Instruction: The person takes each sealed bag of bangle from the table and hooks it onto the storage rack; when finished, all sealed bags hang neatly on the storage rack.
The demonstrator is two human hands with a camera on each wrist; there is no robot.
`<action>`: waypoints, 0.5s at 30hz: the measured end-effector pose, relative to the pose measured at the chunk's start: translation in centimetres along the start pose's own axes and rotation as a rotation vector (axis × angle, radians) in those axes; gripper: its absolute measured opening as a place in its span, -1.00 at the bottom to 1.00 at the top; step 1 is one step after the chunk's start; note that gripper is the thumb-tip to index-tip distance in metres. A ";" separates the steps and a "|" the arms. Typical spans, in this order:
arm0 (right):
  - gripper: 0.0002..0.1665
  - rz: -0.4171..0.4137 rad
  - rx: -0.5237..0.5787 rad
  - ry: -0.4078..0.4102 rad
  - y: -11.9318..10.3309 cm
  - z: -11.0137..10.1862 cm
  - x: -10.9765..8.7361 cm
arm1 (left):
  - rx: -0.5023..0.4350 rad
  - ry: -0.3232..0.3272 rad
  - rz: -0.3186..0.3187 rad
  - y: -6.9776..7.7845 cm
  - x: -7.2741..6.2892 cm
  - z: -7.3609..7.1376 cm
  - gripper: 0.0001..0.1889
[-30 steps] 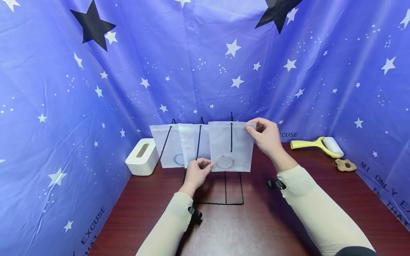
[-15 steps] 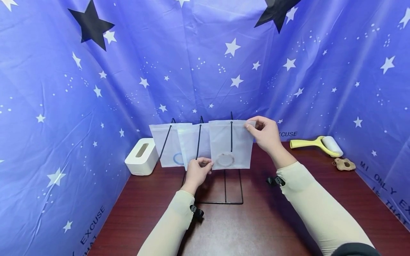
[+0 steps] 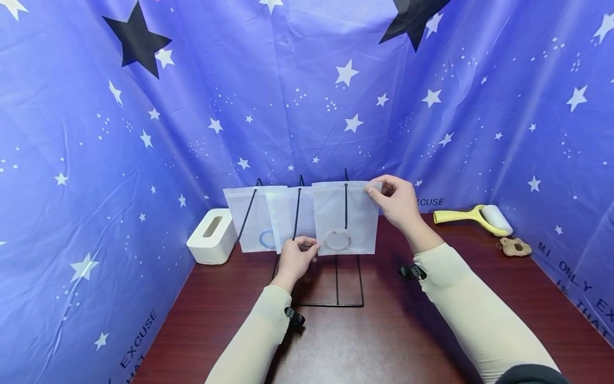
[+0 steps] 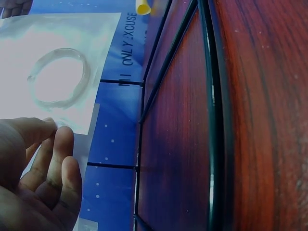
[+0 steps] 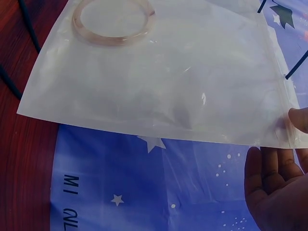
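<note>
Three frosted zip bags hang side by side on the prongs of a black wire rack (image 3: 337,282). The right-hand zip bag (image 3: 360,218) has a pale brownish bangle (image 3: 337,241) showing through near its bottom. My right hand (image 3: 398,205) pinches that bag's top right corner between thumb and fingers. Low on its left edge, my left hand (image 3: 295,258) pinches the same bag, as the left wrist view also shows. The middle zip bag (image 3: 283,213) is partly covered by my left hand and the right bag. In the left zip bag (image 3: 242,213) a blue bangle (image 3: 267,239) shows.
A white tissue box (image 3: 211,237) stands left of the rack on the dark red wooden table (image 3: 345,341). At the back right lie a yellow-handled lint roller (image 3: 472,216) and a small tan bear-shaped piece (image 3: 515,247). Blue star-printed cloth (image 3: 288,106) walls in the table.
The bottom of the right bag has risen slightly since a second ago. Both hands keep their hold on it and have barely moved.
</note>
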State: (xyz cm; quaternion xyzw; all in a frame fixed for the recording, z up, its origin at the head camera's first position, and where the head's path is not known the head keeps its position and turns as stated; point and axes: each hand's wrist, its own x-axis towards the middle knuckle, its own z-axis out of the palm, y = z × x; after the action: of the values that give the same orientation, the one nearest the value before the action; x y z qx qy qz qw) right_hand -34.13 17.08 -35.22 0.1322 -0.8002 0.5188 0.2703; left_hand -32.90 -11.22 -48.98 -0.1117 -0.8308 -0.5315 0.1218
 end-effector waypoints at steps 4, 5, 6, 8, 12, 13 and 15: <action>-0.76 0.008 0.013 -0.004 0.1 0.0 0.0 | 0.003 0.005 0.003 0.0 -0.1 0.0 -0.91; -0.76 0.008 0.016 -0.005 0.2 -0.1 0.0 | 0.007 0.007 0.004 0.0 -0.1 -0.1 -0.91; -0.76 0.009 0.018 -0.007 0.2 -0.1 -0.1 | 0.012 0.010 0.005 0.0 -0.1 -0.1 -0.91; -0.76 0.012 0.024 -0.009 0.3 -0.1 -0.1 | 0.022 0.013 0.005 0.0 -0.1 -0.1 -0.91; -0.73 0.016 0.035 -0.008 0.6 -0.3 -0.3 | 0.007 0.002 0.002 0.1 -0.1 -0.1 -0.89; -0.72 0.017 0.039 -0.007 0.7 -0.3 -0.3 | 0.000 -0.001 0.002 0.1 -0.1 -0.1 -0.89; -0.71 0.020 0.044 -0.008 1.0 -0.3 -0.3 | -0.005 -0.004 0.001 0.1 -0.2 -0.1 -0.88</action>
State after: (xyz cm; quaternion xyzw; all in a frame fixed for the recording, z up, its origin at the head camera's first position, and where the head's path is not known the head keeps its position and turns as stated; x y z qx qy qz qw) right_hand -34.24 17.74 -36.06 0.1322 -0.7910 0.5384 0.2589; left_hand -32.67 -11.31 -48.90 -0.1136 -0.8296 -0.5333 0.1200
